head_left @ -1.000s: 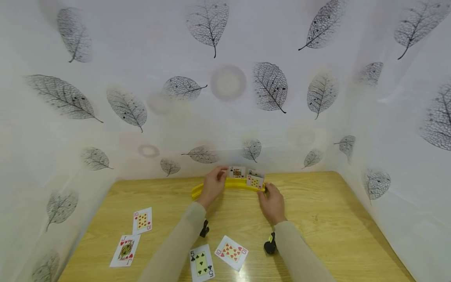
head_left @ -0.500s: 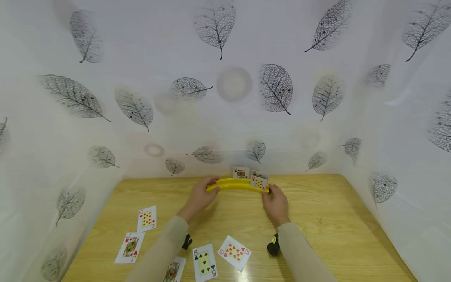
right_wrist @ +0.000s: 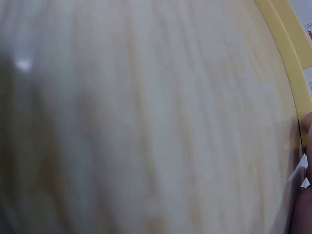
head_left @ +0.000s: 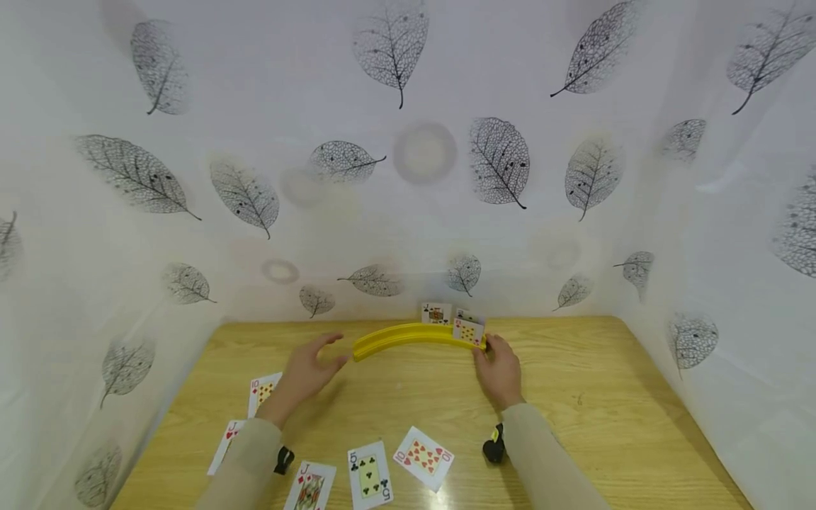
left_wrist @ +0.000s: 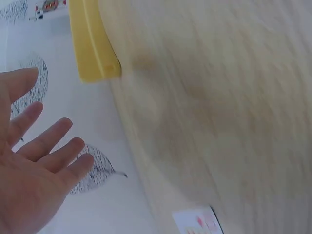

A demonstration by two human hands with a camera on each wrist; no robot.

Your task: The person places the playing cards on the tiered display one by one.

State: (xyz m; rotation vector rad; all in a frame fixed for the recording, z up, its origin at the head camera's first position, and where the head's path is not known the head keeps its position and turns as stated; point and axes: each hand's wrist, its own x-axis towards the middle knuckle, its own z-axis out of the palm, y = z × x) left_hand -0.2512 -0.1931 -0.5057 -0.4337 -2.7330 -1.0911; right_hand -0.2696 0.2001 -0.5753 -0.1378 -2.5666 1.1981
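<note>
A curved yellow card holder (head_left: 408,335) stands at the far side of the wooden table (head_left: 593,411), with a jack (head_left: 436,312) and another card (head_left: 468,330) upright in its right half. My right hand (head_left: 488,348) grips the holder's right end; one fingertip (right_wrist: 307,122) shows against it in the blurred right wrist view. My left hand (head_left: 328,353) hovers open with spread fingers, a short way left of the holder's left end (left_wrist: 95,53) and not touching it. Its palm (left_wrist: 29,170) fills the lower left of the left wrist view.
Face-up cards lie near the front edge: a ten of diamonds (head_left: 261,391), a jack of hearts (head_left: 224,435) partly under my left sleeve, another jack (head_left: 310,487), a five of clubs (head_left: 368,474) and a ten of hearts (head_left: 423,457). Leaf-patterned sheeting (head_left: 408,163) walls in the table.
My left hand has let go of the holder's left end and drawn back left and toward me, fingers opening. The right hand stays at the right end.
</note>
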